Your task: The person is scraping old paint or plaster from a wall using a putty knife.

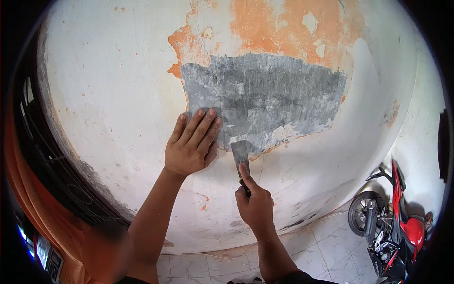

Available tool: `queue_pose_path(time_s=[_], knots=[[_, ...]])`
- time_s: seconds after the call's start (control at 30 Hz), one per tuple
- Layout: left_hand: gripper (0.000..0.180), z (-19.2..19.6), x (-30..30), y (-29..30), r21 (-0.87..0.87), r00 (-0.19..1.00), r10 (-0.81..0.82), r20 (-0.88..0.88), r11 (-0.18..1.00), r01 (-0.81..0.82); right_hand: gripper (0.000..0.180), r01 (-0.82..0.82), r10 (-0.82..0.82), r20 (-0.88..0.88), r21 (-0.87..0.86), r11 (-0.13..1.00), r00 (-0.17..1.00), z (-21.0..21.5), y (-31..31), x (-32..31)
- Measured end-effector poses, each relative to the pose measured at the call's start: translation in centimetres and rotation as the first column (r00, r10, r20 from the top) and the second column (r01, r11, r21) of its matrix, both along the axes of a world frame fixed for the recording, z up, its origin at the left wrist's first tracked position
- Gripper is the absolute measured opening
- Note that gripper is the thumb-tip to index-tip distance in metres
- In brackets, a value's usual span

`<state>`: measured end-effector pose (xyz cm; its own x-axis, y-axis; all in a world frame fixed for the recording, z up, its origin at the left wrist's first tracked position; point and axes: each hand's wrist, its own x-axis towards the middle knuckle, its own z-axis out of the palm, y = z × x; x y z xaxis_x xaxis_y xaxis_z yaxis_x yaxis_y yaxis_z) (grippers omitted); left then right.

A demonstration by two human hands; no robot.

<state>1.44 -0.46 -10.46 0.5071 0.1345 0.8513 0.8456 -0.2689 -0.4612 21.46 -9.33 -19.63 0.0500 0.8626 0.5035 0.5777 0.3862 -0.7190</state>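
A white wall point(118, 118) with peeling paint fills most of the head view. Bare grey plaster point(279, 94) shows in its middle, below a band of orange paint point(265, 28). My left hand point(191, 149) lies flat against the wall, fingertips over the left lower part of the grey plaster. To its right, my right hand point(255, 203) grips a scraper point(240, 152) by its dark handle, index finger stretched along the blade. The blade points up, its tip at the ragged lower edge of the grey area. Whether the tip presses on the wall I cannot tell.
A red and black motorcycle point(414, 232) stands at the lower right on pale floor tiles point(331, 246). At the left are a dark metal grille point(66, 180) and an orange curtain point(38, 208). A blurred patch covers part of the lower left.
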Motion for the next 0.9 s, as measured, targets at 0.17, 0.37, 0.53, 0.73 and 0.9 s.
queue_pose_path(time_s=[0.17, 0.37, 0.53, 0.73, 0.9], knots=[[0.048, 0.1, 0.0, 0.0, 0.003, 1.000, 0.012, -0.003, 1.000, -0.012, 0.067, 0.014, -0.015, 0.020, 0.037, 0.999, 1.000, -0.7, -0.3, -0.1], [0.049, -0.1, -0.3, 0.3, 0.004, 1.000, -0.004, -0.025, 1.000, 0.004, 0.066, 0.009, -0.009, -0.002, 0.094, 0.996, 1.000, 0.1, 0.3, -0.8], [0.048, 0.0, 0.2, 0.1, 0.020, 1.000, -0.016, 0.001, 1.000, 0.016, 0.066, -0.006, 0.005, 0.019, 0.072, 0.997, 1.000, 0.0, 0.3, -0.4], [0.048, 0.1, 0.0, 0.0, 0.000, 1.000, -0.018, 0.004, 1.000, 0.018, 0.066, -0.027, 0.026, 0.022, 0.025, 0.999, 0.999, -0.4, -0.1, -0.3], [0.048, 0.0, -0.1, 0.1, 0.011, 1.000, -0.009, 0.001, 1.000, 0.009, 0.067, -0.012, 0.012, 0.009, 0.087, 0.996, 1.000, 0.1, 0.6, -0.8]])
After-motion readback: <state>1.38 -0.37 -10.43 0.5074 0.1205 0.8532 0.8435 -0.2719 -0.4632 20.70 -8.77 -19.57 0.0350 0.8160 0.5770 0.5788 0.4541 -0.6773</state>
